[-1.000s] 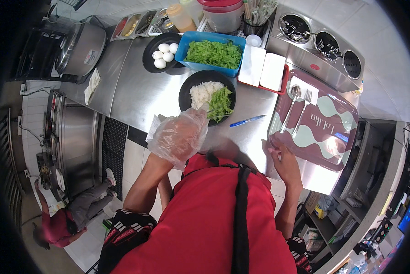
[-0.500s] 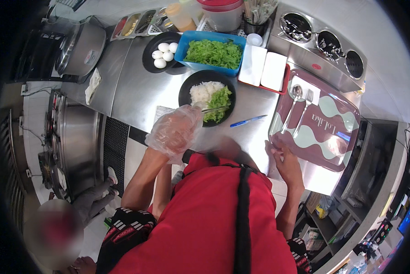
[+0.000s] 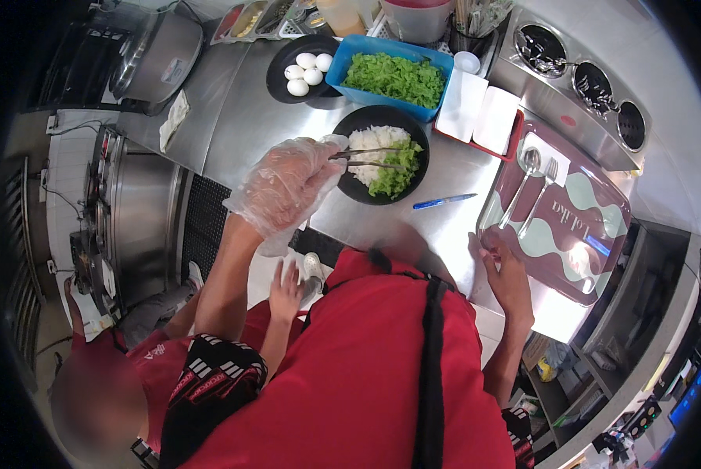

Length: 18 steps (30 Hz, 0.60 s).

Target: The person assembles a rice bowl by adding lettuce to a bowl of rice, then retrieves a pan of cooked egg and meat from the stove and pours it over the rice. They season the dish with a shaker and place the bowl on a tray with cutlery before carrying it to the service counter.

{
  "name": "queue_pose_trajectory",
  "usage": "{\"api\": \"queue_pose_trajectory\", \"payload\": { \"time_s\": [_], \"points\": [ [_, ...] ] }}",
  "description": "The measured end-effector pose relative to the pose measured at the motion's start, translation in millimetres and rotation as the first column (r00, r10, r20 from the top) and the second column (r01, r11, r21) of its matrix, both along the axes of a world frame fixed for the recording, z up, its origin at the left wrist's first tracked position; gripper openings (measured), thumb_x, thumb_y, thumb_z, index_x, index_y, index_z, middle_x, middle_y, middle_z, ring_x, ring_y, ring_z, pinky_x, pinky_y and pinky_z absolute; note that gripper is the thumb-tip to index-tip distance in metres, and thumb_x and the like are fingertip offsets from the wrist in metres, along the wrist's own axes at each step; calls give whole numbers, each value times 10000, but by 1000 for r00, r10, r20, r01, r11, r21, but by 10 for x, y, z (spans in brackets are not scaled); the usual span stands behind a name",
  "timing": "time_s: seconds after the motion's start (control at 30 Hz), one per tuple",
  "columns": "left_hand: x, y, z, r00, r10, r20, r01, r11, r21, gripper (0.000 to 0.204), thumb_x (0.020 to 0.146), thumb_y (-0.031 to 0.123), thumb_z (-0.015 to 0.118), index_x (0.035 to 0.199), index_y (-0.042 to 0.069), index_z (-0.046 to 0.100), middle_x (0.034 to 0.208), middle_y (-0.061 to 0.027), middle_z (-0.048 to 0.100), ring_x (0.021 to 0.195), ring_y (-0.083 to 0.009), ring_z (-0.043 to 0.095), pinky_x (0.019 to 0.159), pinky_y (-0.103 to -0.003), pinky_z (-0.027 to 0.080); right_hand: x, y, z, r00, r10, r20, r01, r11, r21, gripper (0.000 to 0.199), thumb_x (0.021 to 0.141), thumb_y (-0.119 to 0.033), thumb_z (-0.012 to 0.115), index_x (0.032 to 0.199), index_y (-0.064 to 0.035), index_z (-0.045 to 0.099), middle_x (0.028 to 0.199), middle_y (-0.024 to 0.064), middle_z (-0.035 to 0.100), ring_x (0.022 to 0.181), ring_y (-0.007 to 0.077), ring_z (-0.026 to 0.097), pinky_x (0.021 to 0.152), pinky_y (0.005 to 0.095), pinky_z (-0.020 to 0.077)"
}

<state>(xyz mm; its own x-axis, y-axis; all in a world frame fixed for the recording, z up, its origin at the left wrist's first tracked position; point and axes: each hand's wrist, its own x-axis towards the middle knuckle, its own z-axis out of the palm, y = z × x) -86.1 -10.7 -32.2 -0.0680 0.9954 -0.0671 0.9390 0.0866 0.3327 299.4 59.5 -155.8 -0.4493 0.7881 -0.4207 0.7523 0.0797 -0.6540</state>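
Observation:
My left hand [image 3: 284, 184], in a clear plastic glove, is closed around slim metal tongs [image 3: 366, 163]. Their two arms stand apart over a black plate [image 3: 356, 190], the tips at the lettuce. White rice [image 3: 370, 141] fills the plate's left side and green lettuce leaves [image 3: 395, 173] its right. My bare right hand [image 3: 507, 270] rests by the near left corner of a maroon tray [image 3: 557, 262] with pale green waves, fingers apart. A spoon [image 3: 520, 187] and a fork [image 3: 540, 195] lie on a white napkin on that tray.
Behind the plate are a blue tub [image 3: 436, 109] of lettuce and a black dish [image 3: 276, 70] of white eggs. A blue pen [image 3: 444, 201] lies on the steel counter. White napkin stacks sit in a red holder [image 3: 515, 141]. A co-worker in red [image 3: 163, 359] is close on my left.
The tongs' arms now show clearly spread, with my left hand drawn back a little from the lettuce. The co-worker has come nearer on my left. My right hand stays by the tray corner.

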Motion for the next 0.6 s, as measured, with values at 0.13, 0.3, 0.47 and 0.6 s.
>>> {"api": "queue_pose_trajectory", "payload": {
  "time_s": [0.13,0.3,0.47,0.6],
  "points": [
    [-60,118,87,991,126,49,-131,983,128,300,967,262,613,1167,42,656,918,-215,651,860,-384,638,772,-441,485,-10,-18,9,998,-34,-43,37,996,76,400,977,-278,615,1232,29,589,1027,258,696,969,378,701,825,439,533],
    [-285,692,-428,964,230,-130,-203,959,196,457,1017,407,498,1280,54,616,1072,-243,669,1053,-389,629,904,-482,477,-42,-60,18,1000,7,-13,-6,997,73,430,978,-272,606,1303,6,570,1098,258,676,1011,379,684,857,440,523],
    [-268,1235,-856,976,174,-129,-182,982,-54,507,1016,408,480,1359,39,544,1179,-252,638,1123,-404,596,977,-482,455,-29,-102,101,999,6,-34,-3,996,92,405,993,-280,597,1278,8,584,1095,250,684,984,358,698,842,421,531],
    [-395,1089,-670,975,162,-154,-155,986,57,526,1008,415,450,1429,101,472,1147,-250,654,1095,-410,615,956,-499,475,71,-166,204,998,-55,-2,55,998,14,426,989,-276,592,1319,-7,568,1141,245,674,1016,371,682,870,436,521]
  ]
}}
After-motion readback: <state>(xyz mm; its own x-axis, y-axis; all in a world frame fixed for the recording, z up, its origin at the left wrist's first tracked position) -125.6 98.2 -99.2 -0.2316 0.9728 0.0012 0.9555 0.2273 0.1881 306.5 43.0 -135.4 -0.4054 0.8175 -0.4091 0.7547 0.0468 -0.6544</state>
